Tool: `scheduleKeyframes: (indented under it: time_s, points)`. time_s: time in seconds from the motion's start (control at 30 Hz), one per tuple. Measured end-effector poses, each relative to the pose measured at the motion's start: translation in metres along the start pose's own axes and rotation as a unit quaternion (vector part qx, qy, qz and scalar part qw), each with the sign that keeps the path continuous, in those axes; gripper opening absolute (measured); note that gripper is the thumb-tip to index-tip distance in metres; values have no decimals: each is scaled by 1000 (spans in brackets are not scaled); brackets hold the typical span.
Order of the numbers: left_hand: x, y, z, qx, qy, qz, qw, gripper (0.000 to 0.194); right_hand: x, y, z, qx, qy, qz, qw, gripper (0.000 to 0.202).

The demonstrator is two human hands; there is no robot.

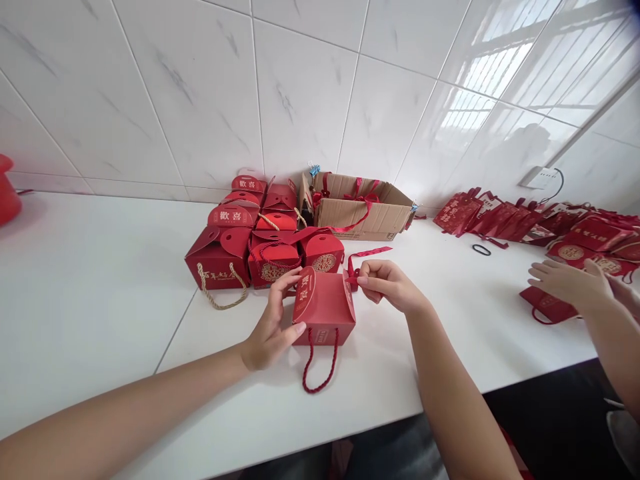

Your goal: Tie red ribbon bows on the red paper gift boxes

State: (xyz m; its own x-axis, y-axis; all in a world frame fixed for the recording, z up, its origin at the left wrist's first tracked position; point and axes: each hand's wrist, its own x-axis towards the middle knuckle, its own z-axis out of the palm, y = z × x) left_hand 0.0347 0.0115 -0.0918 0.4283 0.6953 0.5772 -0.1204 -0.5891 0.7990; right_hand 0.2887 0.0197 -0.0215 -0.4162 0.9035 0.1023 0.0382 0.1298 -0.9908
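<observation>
A red gift box (327,300) with gold characters and a dark red rope handle stands on the white table in front of me. My left hand (273,327) holds its left side, fingers on the far edge and thumb at the near left corner. At the box's right side, my right hand (387,285) pinches a red ribbon (352,277), whose tail lies toward the back right. Just behind the box are several closed red boxes (275,257), some with gold or red rope handles.
An open cardboard box (350,217) holding red ribbons stands by the tiled wall. A black ring (481,249), flat red packaging (505,217) and stacked red boxes (595,233) lie to the right. Another person's hands (573,283) touch a red box there. A red object (7,193) is far left.
</observation>
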Motion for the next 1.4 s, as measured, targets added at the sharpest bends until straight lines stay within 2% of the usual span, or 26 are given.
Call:
scheduleKeyframes:
  time_s: [0.23, 0.63, 0.9, 1.03, 1.17, 1.4]
  points:
    - [0, 2, 0, 4, -11, 9, 1000, 58, 2, 0, 8, 1, -8, -11, 1000, 28]
    - [1, 4, 0, 22, -11, 6, 1000, 59, 3, -1, 20, -13, 26, -111, 993, 18]
    - [1, 5, 0, 27, -8, 4, 1000, 60, 6, 4, 19, 17, 70, -97, 993, 10]
    - [1, 5, 0, 24, -11, 4, 1000, 60, 5, 5, 18, 15, 65, -98, 993, 5]
    - [1, 4, 0, 23, -7, 7, 1000, 60, 3, 6, 16, 26, 42, -112, 992, 8]
    - [1, 5, 0, 23, -6, 2, 1000, 59, 3, 6, 17, 33, 45, -123, 991, 15]
